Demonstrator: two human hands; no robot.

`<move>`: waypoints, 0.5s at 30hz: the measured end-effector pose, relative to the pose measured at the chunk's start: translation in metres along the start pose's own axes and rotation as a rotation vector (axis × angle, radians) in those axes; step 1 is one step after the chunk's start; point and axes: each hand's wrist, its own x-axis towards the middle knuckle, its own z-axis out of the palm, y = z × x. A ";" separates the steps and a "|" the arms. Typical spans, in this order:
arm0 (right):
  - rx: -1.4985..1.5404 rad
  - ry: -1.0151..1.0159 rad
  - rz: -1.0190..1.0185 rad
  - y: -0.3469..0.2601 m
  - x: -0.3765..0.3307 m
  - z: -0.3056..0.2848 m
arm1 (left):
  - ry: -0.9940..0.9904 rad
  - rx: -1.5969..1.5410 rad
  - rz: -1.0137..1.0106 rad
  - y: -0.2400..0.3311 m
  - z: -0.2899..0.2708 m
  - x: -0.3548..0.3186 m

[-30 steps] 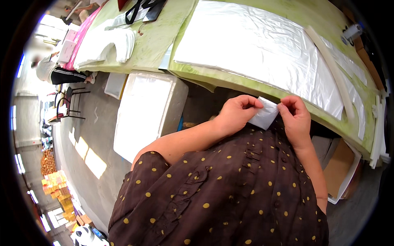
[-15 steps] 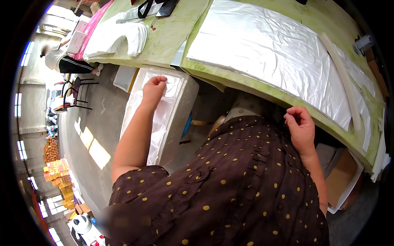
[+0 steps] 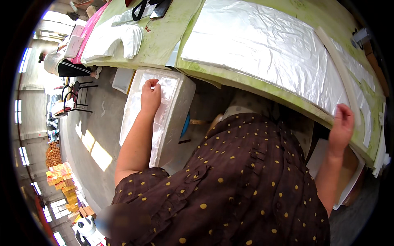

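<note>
My left hand (image 3: 151, 96) is over a translucent plastic bin (image 3: 186, 96), its fingers curled in and pressed together. Whether anything thin is caught in them cannot be made out. Inside the bin lie clear plastic bags (image 3: 169, 84), just under that hand. At the table's front edge, my right hand (image 3: 342, 129) is raised with its fingers loosely bent and nothing visible in them. It is beside the near right corner of a stack of shiny white plastic sheets (image 3: 262, 45). Contact with the sheets cannot be told.
A pale curved strip (image 3: 338, 61) lies across the sheets on the green-covered table (image 3: 164, 49). Folded white bags (image 3: 108, 41) and a phone (image 3: 161, 9) are farther left. An open carton (image 3: 349, 172) stands below at right. A person (image 3: 57, 61) works beyond a chair (image 3: 76, 92).
My right hand has moved from in front of my body out to the right, up to the sheets' corner. The left hand has shifted slightly over the bin. The view has tilted a little.
</note>
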 end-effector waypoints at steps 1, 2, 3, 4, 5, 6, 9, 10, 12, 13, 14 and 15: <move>-0.146 0.046 -0.011 0.015 0.011 -0.022 | -0.012 -0.020 -0.010 0.000 -0.002 0.002; -0.333 0.048 -0.106 0.021 0.019 -0.041 | -0.030 -0.044 -0.016 0.004 -0.002 0.003; -0.522 0.060 -0.205 0.025 0.033 -0.059 | -0.042 -0.075 -0.012 0.012 0.000 0.008; -0.714 0.072 -0.300 0.029 0.042 -0.073 | 0.014 0.045 0.083 0.005 -0.005 0.011; -0.794 0.048 -0.290 0.036 0.047 -0.084 | 0.074 -0.009 0.091 0.006 -0.004 0.017; -0.880 0.027 -0.277 0.049 0.049 -0.093 | 0.133 -0.029 0.182 0.000 -0.004 0.021; -0.851 -0.124 -0.131 0.059 0.054 -0.111 | 0.123 -0.241 0.212 0.053 0.012 0.015; -0.828 -0.134 -0.068 0.053 0.055 -0.106 | 0.042 -0.297 0.206 0.068 0.017 0.011; -0.780 -0.168 0.051 0.029 0.054 -0.097 | -0.163 -0.474 0.280 0.109 0.034 0.002; -0.760 -0.194 0.105 0.014 0.050 -0.091 | -0.236 -0.557 0.368 0.135 0.047 -0.008; -0.711 -0.226 0.196 -0.008 0.045 -0.081 | -0.266 -0.541 0.497 0.161 0.056 -0.016; -0.659 -0.258 0.285 -0.032 0.037 -0.073 | -0.294 -0.524 0.626 0.188 0.065 -0.023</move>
